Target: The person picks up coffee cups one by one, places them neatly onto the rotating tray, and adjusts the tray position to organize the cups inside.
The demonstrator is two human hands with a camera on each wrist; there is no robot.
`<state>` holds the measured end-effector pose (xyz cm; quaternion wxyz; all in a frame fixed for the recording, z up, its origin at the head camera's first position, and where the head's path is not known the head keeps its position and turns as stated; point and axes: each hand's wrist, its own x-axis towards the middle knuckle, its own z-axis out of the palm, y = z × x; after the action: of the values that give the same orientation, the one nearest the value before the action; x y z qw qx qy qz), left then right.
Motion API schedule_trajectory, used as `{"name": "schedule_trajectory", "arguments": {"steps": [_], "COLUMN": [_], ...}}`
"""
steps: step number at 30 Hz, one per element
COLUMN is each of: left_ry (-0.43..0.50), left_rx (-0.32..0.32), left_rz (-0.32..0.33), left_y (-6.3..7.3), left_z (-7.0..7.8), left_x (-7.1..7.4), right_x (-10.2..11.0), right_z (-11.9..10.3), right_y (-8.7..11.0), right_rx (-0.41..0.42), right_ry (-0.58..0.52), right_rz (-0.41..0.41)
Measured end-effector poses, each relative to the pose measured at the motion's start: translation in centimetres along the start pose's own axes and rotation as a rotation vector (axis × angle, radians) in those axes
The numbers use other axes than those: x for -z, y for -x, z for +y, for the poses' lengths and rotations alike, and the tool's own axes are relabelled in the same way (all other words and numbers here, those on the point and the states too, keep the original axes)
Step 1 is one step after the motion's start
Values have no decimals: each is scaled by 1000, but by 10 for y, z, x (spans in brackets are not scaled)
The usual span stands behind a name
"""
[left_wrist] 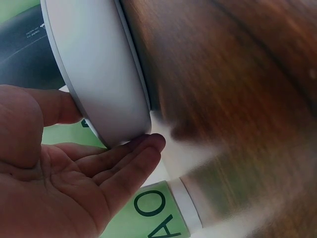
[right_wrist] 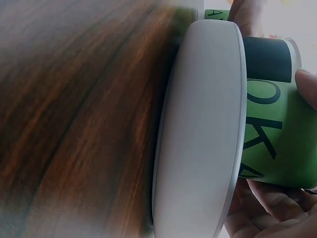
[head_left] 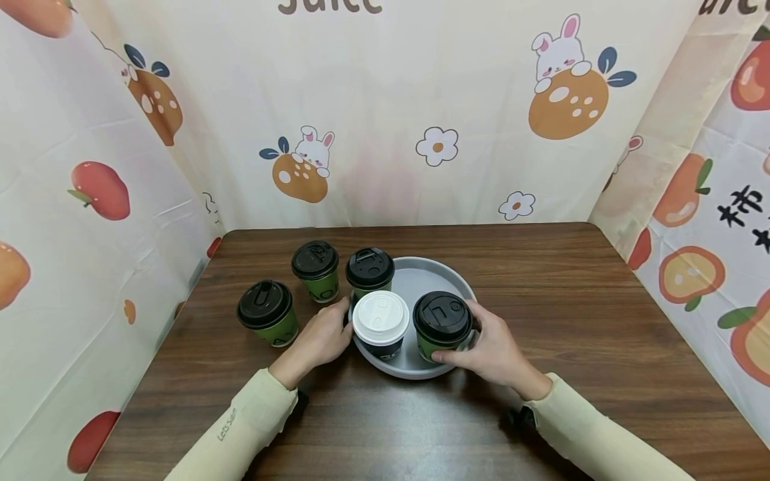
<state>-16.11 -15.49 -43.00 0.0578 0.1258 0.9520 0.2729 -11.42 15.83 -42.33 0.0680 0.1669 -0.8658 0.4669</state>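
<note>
A round grey tray [head_left: 428,270] lies on the table. My left hand [head_left: 325,335] pinches its left rim, thumb over the edge and fingers against the outer wall [left_wrist: 104,74]. My right hand [head_left: 490,347] grips a green paper cup [head_left: 428,347] with a black lid, its fingers curled round the sides; the cup's base is hidden behind the tray wall in the right wrist view. Beside it in the tray stands a dark paper cup [head_left: 385,349] with a white lid. Another black-lidded green cup [head_left: 368,268] stands at the tray's back left, partly covered by the white lid.
Two more green cups with black lids stand on the table left of the tray, one farther back [head_left: 319,277] and one nearer [head_left: 273,317], close to my left wrist. A printed cloth [head_left: 385,180] hangs behind the brown wooden table [head_left: 553,294] and along both sides.
</note>
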Motion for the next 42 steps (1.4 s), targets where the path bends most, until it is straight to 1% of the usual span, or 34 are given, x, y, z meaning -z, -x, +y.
{"name": "schedule_trajectory", "arguments": {"steps": [17,27,36,42], "left_ry": [-13,-6,0,1], "left_rx": [-18,-8,10,10], "left_rz": [11,3,-6,-9], "left_y": [0,0,0,0], "left_z": [0,0,0,1], "left_x": [1,0,0,0], "right_x": [-1,-3,-1,0], "right_z": [3,5,6,7], "right_y": [3,3,4,4], "right_rx": [21,36,32,51], "right_ry": [-9,2,26,48], "right_rz": [-8,-10,-33,-29]}}
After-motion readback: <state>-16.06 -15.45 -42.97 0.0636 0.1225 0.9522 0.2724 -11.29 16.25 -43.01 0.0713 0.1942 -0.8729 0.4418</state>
